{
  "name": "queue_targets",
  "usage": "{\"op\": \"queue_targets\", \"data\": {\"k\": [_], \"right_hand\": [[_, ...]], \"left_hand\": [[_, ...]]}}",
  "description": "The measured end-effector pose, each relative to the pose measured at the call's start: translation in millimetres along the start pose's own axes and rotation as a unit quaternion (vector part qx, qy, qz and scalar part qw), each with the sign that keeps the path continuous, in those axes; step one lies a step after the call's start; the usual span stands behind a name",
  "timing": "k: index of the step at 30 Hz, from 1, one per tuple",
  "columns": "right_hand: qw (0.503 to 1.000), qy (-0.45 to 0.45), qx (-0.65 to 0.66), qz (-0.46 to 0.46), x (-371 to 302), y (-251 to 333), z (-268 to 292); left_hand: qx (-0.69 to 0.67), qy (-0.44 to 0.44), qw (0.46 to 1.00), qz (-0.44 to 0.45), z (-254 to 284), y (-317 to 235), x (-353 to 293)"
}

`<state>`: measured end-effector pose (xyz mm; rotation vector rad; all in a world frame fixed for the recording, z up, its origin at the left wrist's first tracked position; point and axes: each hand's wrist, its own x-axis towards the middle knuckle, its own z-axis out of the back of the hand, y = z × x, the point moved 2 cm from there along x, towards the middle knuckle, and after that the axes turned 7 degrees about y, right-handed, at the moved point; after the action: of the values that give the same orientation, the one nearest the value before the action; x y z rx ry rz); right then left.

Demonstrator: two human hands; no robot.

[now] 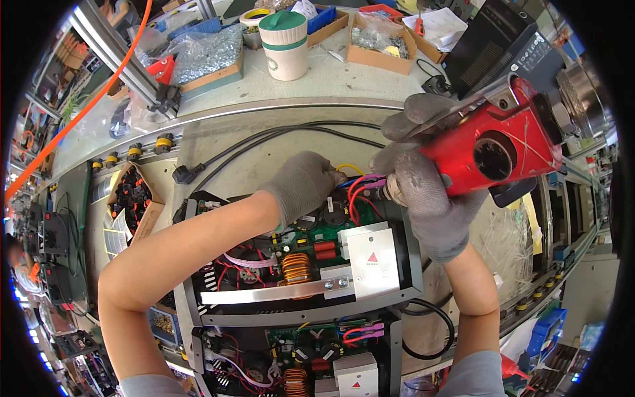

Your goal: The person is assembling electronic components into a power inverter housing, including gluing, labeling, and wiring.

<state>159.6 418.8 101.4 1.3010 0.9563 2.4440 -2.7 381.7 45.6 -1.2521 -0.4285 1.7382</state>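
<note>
Your right hand (433, 208)'s wrapped round a red metal tool (486, 145), probably for its weight, by the open grey metal chassis (304, 313)'s back-right corner; left hand (301, 186)'s at the chassis's back edge, can't tell if pinching.

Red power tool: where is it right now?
In the head view, the red power tool is at upper right, in the person's gloved right hand, just right of the purple connectors at the upper open case.
</note>
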Motion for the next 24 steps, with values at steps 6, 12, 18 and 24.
{"op": "queue_targets", "data": {"k": [6,12,18,24], "right_hand": [[0.997,-0.073,0.028,-0.028,5.8,0.9,-10.9],[0.992,-0.077,0.055,-0.086,14.9,-1.1,-10.5],[0.994,-0.071,0.042,-0.079,15.3,-5.7,-12.5],[0.993,-0.087,0.006,-0.076,19.0,1.0,-16.0]], "left_hand": [[0.083,0.010,0.997,0.001,5.3,-4.3,-2.8],[0.139,0.010,0.990,-0.013,4.5,-3.1,0.8],[0.169,0.027,0.985,-0.012,6.2,-8.9,0.0],[0.251,0.001,0.965,-0.083,13.8,2.7,3.0]]}}
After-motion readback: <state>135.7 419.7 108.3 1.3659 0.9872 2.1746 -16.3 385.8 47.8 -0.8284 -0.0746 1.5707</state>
